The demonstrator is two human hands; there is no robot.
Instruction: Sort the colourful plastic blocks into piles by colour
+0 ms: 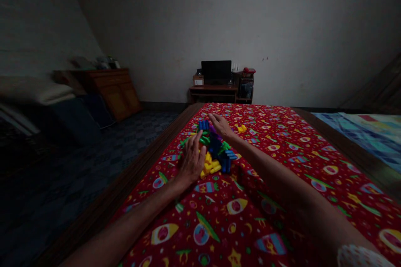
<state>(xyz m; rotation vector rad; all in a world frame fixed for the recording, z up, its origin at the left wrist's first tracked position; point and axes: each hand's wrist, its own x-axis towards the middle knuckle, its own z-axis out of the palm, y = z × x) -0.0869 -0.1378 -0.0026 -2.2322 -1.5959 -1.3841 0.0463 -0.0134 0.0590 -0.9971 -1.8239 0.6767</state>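
Note:
A pile of plastic blocks, with yellow blocks (211, 164), blue blocks (226, 162), green and purple ones, lies on a red patterned cloth (266, 187). My left hand (192, 160) rests against the pile's left and near side, its fingers apart. At the far side of the pile is my right hand (221, 126), fingers stretched out, over the purple blocks (214, 133). Neither hand grips a block. Dark blue blocks (203, 125) lie left of the right hand's fingertips.
A few yellow blocks (241, 129) lie apart, right of my right hand. Beyond the cloth stands a desk (213, 88) with a monitor (216, 71). A wooden cabinet (114, 91) is at the left. Another patterned cloth (369, 133) lies at the right.

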